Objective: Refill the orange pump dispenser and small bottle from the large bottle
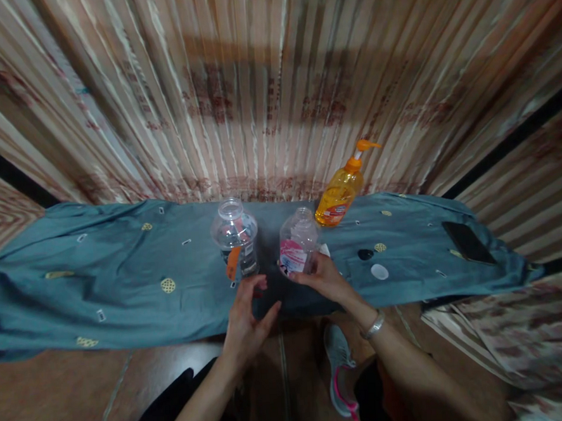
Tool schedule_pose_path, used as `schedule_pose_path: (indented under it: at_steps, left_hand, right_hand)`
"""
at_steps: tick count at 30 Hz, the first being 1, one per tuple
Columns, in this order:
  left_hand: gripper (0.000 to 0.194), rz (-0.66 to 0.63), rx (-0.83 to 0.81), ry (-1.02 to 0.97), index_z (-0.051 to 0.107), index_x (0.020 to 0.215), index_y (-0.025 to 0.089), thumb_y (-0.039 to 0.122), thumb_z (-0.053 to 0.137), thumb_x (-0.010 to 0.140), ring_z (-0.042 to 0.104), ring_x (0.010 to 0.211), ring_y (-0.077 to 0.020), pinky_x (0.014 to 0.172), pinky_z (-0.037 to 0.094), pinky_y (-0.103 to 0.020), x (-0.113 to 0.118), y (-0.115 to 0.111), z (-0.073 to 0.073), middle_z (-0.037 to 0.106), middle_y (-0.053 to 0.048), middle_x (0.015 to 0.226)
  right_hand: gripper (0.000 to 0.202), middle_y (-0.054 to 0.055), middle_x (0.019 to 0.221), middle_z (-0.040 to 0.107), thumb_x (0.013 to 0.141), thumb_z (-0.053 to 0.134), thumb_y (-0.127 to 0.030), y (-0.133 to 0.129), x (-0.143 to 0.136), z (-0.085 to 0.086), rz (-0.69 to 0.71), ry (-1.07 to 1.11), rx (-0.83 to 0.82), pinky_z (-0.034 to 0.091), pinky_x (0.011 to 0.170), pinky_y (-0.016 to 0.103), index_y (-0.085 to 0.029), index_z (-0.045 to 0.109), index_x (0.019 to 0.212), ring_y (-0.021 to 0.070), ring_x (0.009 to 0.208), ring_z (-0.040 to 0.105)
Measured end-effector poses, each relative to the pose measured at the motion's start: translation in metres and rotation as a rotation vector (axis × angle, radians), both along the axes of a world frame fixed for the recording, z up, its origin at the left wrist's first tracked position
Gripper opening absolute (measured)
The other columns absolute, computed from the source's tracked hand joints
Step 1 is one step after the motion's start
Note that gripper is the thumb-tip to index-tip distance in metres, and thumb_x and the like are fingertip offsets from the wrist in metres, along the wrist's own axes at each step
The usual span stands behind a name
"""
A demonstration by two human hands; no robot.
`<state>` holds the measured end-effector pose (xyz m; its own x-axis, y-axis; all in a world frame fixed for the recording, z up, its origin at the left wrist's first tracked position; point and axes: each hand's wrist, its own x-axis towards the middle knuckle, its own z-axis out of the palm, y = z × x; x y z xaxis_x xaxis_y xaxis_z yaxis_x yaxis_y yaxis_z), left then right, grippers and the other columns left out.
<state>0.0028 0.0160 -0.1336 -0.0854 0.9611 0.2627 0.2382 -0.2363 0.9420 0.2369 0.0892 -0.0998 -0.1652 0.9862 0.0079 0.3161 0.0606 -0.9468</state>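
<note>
My right hand (pixel 324 279) is wrapped round the lower part of a clear plastic bottle (pixel 298 244), uncapped, with a pink and white label. Just left of it, my left hand (pixel 253 310) hangs at the table's front edge, thumb and fingers apart, holding nothing. Beyond that hand stands a clear, wide-shouldered plastic bottle (pixel 235 232) without a cap, with an orange label on its side. Behind my right hand is a pump bottle (pixel 341 197) of yellow-orange liquid with an orange pump head.
A teal patterned cloth (pixel 133 277) covers the narrow table. To the right lie a black cap (pixel 365 254), a white cap (pixel 379 272) and a dark phone (pixel 468 242). A striped curtain (pixel 255 98) hangs close behind.
</note>
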Motion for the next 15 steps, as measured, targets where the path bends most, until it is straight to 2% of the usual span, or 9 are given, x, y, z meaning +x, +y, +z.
schedule_pose_path:
  at_steps: [2,4,5,7,8,10,12,15]
  left_hand:
    - [0.027,0.02,-0.011,0.004,0.085,0.106,0.027,0.047,0.089,0.087,0.077,0.085,-0.0257,0.084,0.069,-0.04,-0.015,-0.001,0.004,0.08,-0.005,0.095]
    - [0.028,0.07,-0.024,0.001,0.081,0.088,0.026,0.053,0.086,0.09,0.071,0.072,-0.0223,0.073,0.064,-0.036,-0.034,0.002,0.005,0.073,-0.002,0.078]
    - [0.031,0.108,-0.03,-0.006,0.08,0.087,0.025,0.055,0.085,0.092,0.069,0.069,-0.0211,0.07,0.062,-0.034,-0.043,0.004,0.005,0.07,-0.001,0.074]
    - [0.035,0.201,-0.035,-0.031,0.079,0.097,0.024,0.059,0.083,0.093,0.069,0.07,-0.0208,0.07,0.062,-0.034,-0.06,0.011,0.001,0.071,-0.001,0.078]
    - [0.04,0.25,-0.03,-0.044,0.079,0.108,0.025,0.06,0.084,0.091,0.074,0.081,-0.023,0.076,0.065,-0.035,-0.067,0.016,-0.002,0.074,-0.003,0.088]
    - [0.066,0.333,-0.018,-0.068,0.071,0.136,0.027,0.06,0.092,0.082,0.079,0.117,-0.0303,0.098,0.069,-0.044,-0.072,0.025,-0.011,0.079,-0.009,0.122]
    - [0.093,0.363,-0.033,-0.074,0.061,0.151,0.03,0.056,0.1,0.071,0.071,0.144,-0.0377,0.116,0.064,-0.054,-0.068,0.035,-0.023,0.073,-0.015,0.148]
    - [0.112,0.346,-0.06,-0.057,0.054,0.159,0.03,0.044,0.107,0.062,0.06,0.16,-0.0431,0.13,0.054,-0.061,-0.053,0.051,-0.038,0.067,-0.018,0.161]
  right_hand:
    - [0.043,0.004,0.103,0.09,0.075,0.097,-0.044,0.002,0.0,-0.001,-0.034,0.008,-0.018,0.068,0.094,0.045,-0.025,0.083,0.111,0.0307,0.101,0.083]
    - [0.042,0.005,0.106,0.09,0.074,0.096,-0.043,0.003,-0.001,0.0,-0.074,-0.008,-0.01,0.067,0.095,0.044,-0.025,0.081,0.11,0.0307,0.102,0.083]
    - [0.042,0.005,0.107,0.089,0.074,0.095,-0.043,0.004,-0.002,0.0,-0.095,-0.023,0.0,0.066,0.095,0.044,-0.025,0.081,0.109,0.0309,0.102,0.083]
    - [0.042,0.005,0.107,0.089,0.073,0.094,-0.042,0.004,-0.003,0.001,-0.13,-0.052,0.018,0.065,0.096,0.045,-0.025,0.08,0.108,0.0311,0.102,0.082]
    - [0.041,0.005,0.107,0.089,0.073,0.094,-0.043,0.004,-0.004,0.001,-0.144,-0.062,0.023,0.065,0.096,0.045,-0.025,0.079,0.107,0.0312,0.102,0.082]
    - [0.042,0.006,0.106,0.089,0.073,0.093,-0.045,0.005,-0.006,0.001,-0.163,-0.073,0.021,0.065,0.095,0.045,-0.026,0.077,0.107,0.0317,0.101,0.082]
    - [0.044,0.007,0.106,0.088,0.074,0.093,-0.047,0.006,-0.008,-0.001,-0.17,-0.073,0.011,0.065,0.093,0.045,-0.025,0.076,0.108,0.0321,0.101,0.083]
    - [0.045,0.007,0.105,0.089,0.075,0.092,-0.048,0.007,-0.012,-0.002,-0.161,-0.04,-0.006,0.065,0.091,0.044,-0.024,0.075,0.109,0.0314,0.099,0.083]
